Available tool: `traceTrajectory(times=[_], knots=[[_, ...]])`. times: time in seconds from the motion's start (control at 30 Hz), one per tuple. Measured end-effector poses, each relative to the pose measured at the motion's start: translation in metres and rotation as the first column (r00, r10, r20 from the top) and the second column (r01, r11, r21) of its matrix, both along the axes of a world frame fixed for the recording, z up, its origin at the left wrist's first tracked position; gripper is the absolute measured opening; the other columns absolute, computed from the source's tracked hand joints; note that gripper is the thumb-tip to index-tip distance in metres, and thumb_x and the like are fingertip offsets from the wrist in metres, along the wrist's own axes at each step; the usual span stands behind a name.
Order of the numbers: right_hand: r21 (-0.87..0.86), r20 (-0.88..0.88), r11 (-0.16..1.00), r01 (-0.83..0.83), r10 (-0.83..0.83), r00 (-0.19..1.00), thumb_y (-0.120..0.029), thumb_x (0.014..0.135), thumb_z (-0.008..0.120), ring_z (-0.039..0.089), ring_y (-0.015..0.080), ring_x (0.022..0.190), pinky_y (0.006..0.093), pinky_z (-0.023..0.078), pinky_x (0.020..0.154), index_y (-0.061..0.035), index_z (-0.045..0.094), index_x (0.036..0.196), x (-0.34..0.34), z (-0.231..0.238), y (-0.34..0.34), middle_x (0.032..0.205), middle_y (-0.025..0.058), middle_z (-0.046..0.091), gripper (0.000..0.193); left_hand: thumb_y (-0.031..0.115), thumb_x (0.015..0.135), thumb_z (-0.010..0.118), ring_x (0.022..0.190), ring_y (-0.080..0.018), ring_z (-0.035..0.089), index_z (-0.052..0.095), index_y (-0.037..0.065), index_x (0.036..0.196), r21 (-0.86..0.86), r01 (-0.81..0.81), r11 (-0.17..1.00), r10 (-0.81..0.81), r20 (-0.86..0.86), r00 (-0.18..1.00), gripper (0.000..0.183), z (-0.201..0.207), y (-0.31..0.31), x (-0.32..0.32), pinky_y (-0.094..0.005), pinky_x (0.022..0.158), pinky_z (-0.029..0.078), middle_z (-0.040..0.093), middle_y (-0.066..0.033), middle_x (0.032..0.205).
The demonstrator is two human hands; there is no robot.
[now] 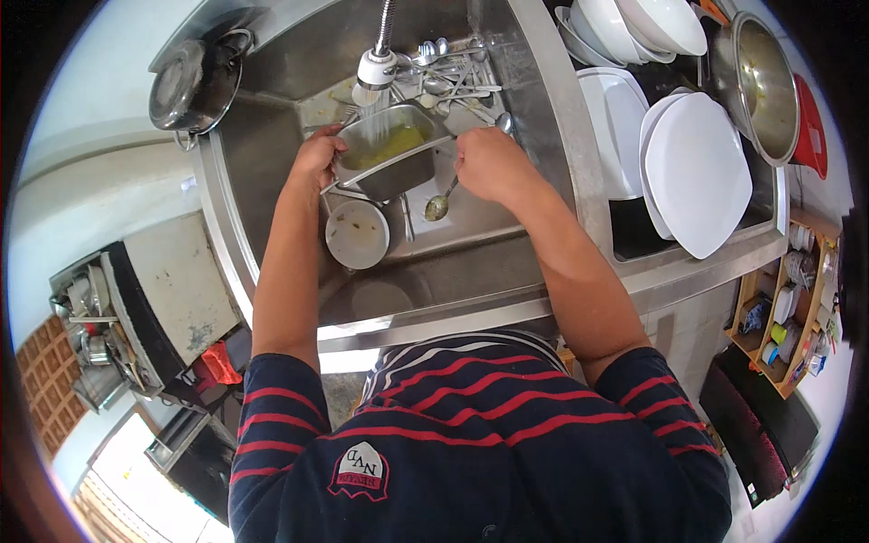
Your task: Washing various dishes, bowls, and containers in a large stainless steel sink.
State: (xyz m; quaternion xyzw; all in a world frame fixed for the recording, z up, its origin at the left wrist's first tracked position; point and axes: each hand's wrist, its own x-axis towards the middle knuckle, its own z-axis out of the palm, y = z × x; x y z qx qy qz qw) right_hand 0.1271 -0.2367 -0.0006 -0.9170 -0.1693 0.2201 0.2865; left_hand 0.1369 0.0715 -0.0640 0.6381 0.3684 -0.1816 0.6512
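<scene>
A rectangular metal food pan (387,179) is tilted under the running faucet head (376,71), with yellowish-green residue and water inside. My left hand (319,156) is closed on the pan's left rim. At the opposite corner, my right hand (493,163) is closed around the handle of a spoon (437,207), its soiled bowl hanging down beside the pan; the knuckles meet the pan's rim, and whether they also grip it is unclear. Below the pan, a white bowl (357,235) with green bits rests in the sink (471,249).
Spoons and forks (444,77) lie heaped at the sink's far end. White plates (697,172), stacked white bowls (625,27) and a steel basin (765,86) crowd the right side. A lidded pot (192,86) stands at the left rim.
</scene>
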Motion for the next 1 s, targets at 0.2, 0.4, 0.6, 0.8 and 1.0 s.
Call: traceTrajectory(times=[0.2, 0.4, 0.6, 0.8, 1.0], knots=[[0.001, 0.014, 1.000, -0.019, 0.019, 1.000, -0.011, 0.076, 0.060, 0.065, 0.0408, 0.085, 0.0473, 0.051, 0.078, 0.0024, 0.068, 0.082, -0.001, 0.000, 0.002, 0.085, 0.0242, 0.066, 0.016, -0.001, 0.073, 0.055, 0.066, -0.0163, 0.051, 0.053, 0.003, 0.127, 0.190, 0.129, 0.973, -0.132, 0.002, 0.991, 0.054, 0.009, 0.017, -0.005, -0.0307, 0.051, 0.042, 0.057, -0.0096, 0.086], [-0.030, -0.095, 0.999, -0.016, 0.014, 0.995, -0.007, 0.073, 0.061, 0.065, 0.0400, 0.092, 0.0450, 0.053, 0.084, 0.0061, 0.068, 0.087, 0.002, 0.016, 0.001, 0.094, 0.0277, 0.066, 0.021, 0.002, 0.071, 0.055, 0.046, -0.0109, 0.041, 0.056, 0.004, 0.124, 0.403, 0.162, 0.901, -0.185, 0.017, 0.983, 0.053, 0.043, 0.002, -0.001, -0.0275, 0.037, 0.030, 0.053, -0.0030, 0.070], [-0.037, -0.088, 0.999, -0.021, 0.017, 0.996, -0.006, 0.072, 0.061, 0.066, 0.0404, 0.091, 0.0451, 0.053, 0.083, 0.0068, 0.068, 0.086, 0.003, 0.013, 0.001, 0.092, 0.0277, 0.067, 0.020, 0.003, 0.070, 0.056, 0.043, -0.0110, 0.039, 0.056, 0.006, 0.124, 0.483, 0.209, 0.850, -0.231, -0.014, 0.973, 0.054, 0.057, 0.009, 0.003, -0.0274, 0.037, 0.030, 0.052, -0.0019, 0.068], [-0.061, -0.082, 0.998, -0.013, 0.008, 0.997, -0.006, 0.072, 0.061, 0.066, 0.0404, 0.090, 0.0452, 0.053, 0.082, 0.0067, 0.068, 0.087, 0.003, 0.014, 0.000, 0.092, 0.0277, 0.067, 0.021, 0.002, 0.070, 0.055, 0.051, -0.0174, 0.050, 0.057, 0.006, 0.119, 0.617, 0.212, 0.758, -0.330, 0.081, 0.941, 0.049, 0.057, 0.000, 0.001, -0.0321, 0.045, 0.040, 0.059, -0.0081, 0.073], [-0.042, 0.013, 0.996, 0.080, -0.079, 0.997, -0.008, 0.074, 0.061, 0.066, 0.0402, 0.090, 0.0455, 0.053, 0.081, 0.0063, 0.068, 0.086, 0.003, 0.019, -0.001, 0.091, 0.0271, 0.067, 0.019, 0.002, 0.073, 0.055, 0.069, -0.0377, 0.063, 0.055, 0.010, 0.120, 0.882, -0.016, 0.471, -0.519, 0.292, 0.803, 0.048, 0.048, -0.012, -0.008, -0.0439, 0.068, 0.049, 0.064, -0.0211, 0.082]])
